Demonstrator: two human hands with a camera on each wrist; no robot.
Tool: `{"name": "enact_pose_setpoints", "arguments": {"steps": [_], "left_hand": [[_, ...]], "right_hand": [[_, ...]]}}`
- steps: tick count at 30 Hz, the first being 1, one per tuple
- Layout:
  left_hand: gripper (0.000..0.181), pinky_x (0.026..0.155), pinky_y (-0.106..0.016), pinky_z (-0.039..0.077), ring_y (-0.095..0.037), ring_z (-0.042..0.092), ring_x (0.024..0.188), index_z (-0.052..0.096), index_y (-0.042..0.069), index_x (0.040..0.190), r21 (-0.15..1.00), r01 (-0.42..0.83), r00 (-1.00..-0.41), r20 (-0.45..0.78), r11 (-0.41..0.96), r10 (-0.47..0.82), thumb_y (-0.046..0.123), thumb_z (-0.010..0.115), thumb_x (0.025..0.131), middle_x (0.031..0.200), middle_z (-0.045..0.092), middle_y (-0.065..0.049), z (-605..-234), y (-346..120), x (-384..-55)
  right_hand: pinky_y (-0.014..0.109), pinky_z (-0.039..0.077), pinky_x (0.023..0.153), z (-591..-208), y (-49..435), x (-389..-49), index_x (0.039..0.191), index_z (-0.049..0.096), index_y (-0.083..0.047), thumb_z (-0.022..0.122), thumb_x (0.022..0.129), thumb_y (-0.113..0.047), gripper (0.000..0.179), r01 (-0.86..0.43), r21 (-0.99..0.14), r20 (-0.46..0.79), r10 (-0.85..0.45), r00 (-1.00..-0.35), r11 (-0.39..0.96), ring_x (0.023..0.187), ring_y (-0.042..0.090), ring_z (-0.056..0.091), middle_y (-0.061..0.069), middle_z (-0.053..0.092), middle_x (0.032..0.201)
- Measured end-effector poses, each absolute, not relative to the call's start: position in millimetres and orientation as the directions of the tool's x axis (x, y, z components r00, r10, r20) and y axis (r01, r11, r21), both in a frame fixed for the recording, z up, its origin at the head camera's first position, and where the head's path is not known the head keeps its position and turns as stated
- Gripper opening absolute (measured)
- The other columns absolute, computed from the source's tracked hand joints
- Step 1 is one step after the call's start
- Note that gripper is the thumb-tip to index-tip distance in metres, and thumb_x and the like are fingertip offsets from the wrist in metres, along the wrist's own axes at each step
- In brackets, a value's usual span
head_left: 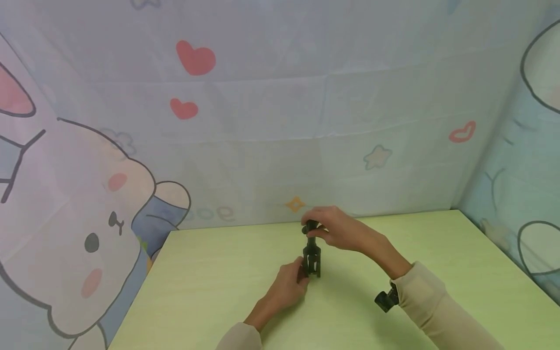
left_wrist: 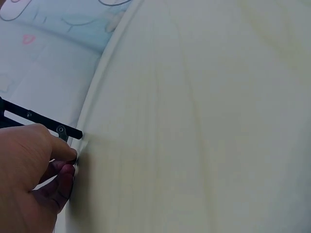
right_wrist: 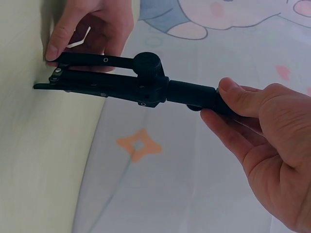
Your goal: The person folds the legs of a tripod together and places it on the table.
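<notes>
A small black tripod (head_left: 312, 252) stands upright over the table, its legs pointing down and folded close together. My right hand (head_left: 340, 229) grips its top end; in the right wrist view the thumb and fingers close round the black column (right_wrist: 187, 92). Low on the left side, my left hand (head_left: 286, 286) pinches the foot end of one leg (right_wrist: 87, 59) between thumb and fingers. A round knob (right_wrist: 146, 63) sits where the legs meet the column. The left wrist view shows a leg (left_wrist: 43, 120) slanting out past the left hand's fingers.
The pale yellow-green table (head_left: 210, 272) ends at the back against a hanging cloth (head_left: 271, 112) printed with hearts and a cartoon rabbit. On the right wrist, a small black camera (head_left: 387, 298) sticks out from the sleeve (head_left: 422, 296).
</notes>
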State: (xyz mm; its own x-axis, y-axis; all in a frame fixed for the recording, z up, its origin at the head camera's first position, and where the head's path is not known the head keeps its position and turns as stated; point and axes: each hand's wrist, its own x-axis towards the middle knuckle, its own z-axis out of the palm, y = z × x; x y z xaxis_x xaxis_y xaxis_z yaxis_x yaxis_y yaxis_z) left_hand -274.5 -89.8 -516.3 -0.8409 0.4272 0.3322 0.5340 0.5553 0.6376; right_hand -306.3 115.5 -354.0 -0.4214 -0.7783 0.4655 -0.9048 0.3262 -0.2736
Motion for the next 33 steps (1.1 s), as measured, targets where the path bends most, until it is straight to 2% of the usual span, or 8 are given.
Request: {"name": "enact_pose_setpoints", "arguments": {"steps": [4, 9, 15, 20, 23, 27, 33], "left_hand": [[0.020, 0.058, -0.022, 0.045, -0.007, 0.051, 0.068, 0.058, 0.005, 0.106, 0.660, 0.517, -0.850, 0.321, 0.545, 0.418, -0.006, 0.067, 0.092, 0.077, 0.057, 0.003, -516, -91, -273], [0.024, 0.062, -0.022, 0.048, -0.006, 0.054, 0.070, 0.061, 0.003, 0.111, 0.688, 0.505, -0.856, 0.321, 0.521, 0.407, -0.008, 0.066, 0.091, 0.080, 0.060, 0.002, -515, -93, -271], [0.026, 0.066, -0.024, 0.052, -0.009, 0.059, 0.074, 0.064, 0.005, 0.111, 0.710, 0.506, -0.855, 0.336, 0.490, 0.395, -0.009, 0.066, 0.088, 0.084, 0.067, -0.002, -513, -98, -270], [0.022, 0.078, -0.028, 0.059, -0.013, 0.067, 0.084, 0.066, 0.006, 0.110, 0.730, 0.502, -0.858, 0.355, 0.464, 0.371, -0.007, 0.066, 0.092, 0.091, 0.071, -0.006, -512, -106, -268], [0.020, 0.080, -0.029, 0.060, -0.016, 0.070, 0.087, 0.066, 0.006, 0.108, 0.730, 0.519, -0.851, 0.394, 0.444, 0.346, -0.007, 0.066, 0.093, 0.091, 0.071, -0.007, -512, -111, -267], [0.019, 0.079, -0.029, 0.061, -0.023, 0.072, 0.088, 0.069, 0.003, 0.108, 0.752, 0.537, -0.842, 0.449, 0.383, 0.299, -0.008, 0.068, 0.093, 0.093, 0.072, -0.010, -510, -117, -264], [0.019, 0.083, -0.031, 0.061, -0.034, 0.073, 0.095, 0.072, -0.003, 0.111, 0.847, 0.481, -0.873, 0.439, 0.227, 0.214, -0.008, 0.071, 0.092, 0.103, 0.071, -0.016, -504, -125, -261]], "right_hand": [[0.035, 0.059, 0.078, -353, 117, -306, 0.107, 0.067, -0.002, 0.077, 0.091, 0.002, 0.020, -0.904, -0.294, 0.469, -0.777, -0.420, 0.311, 0.092, 0.016, 0.070, 0.006, 0.069, 0.100], [0.030, 0.060, 0.081, -355, 122, -308, 0.109, 0.068, -0.001, 0.077, 0.091, 0.004, 0.021, -0.879, -0.361, 0.464, -0.757, -0.460, 0.313, 0.095, 0.015, 0.073, 0.006, 0.071, 0.101], [0.032, 0.061, 0.081, -360, 131, -309, 0.111, 0.069, -0.004, 0.078, 0.092, -0.002, 0.022, -0.838, -0.414, 0.477, -0.699, -0.533, 0.356, 0.096, 0.015, 0.072, 0.003, 0.073, 0.104], [0.030, 0.061, 0.082, -366, 139, -312, 0.112, 0.070, -0.007, 0.078, 0.093, -0.004, 0.020, -0.771, -0.518, 0.470, -0.630, -0.618, 0.370, 0.098, 0.015, 0.070, 0.002, 0.071, 0.107], [0.030, 0.061, 0.083, -371, 144, -315, 0.111, 0.071, -0.007, 0.078, 0.093, -0.005, 0.020, -0.739, -0.574, 0.481, -0.585, -0.653, 0.352, 0.097, 0.015, 0.070, 0.002, 0.071, 0.107], [0.031, 0.061, 0.083, -377, 151, -317, 0.110, 0.072, -0.007, 0.079, 0.092, -0.008, 0.019, -0.711, -0.617, 0.500, -0.529, -0.685, 0.337, 0.096, 0.016, 0.071, 0.001, 0.072, 0.106], [0.034, 0.061, 0.085, -383, 158, -317, 0.111, 0.072, -0.008, 0.079, 0.093, -0.011, 0.020, -0.700, -0.633, 0.528, -0.478, -0.702, 0.331, 0.096, 0.016, 0.072, 0.001, 0.072, 0.106]]}}
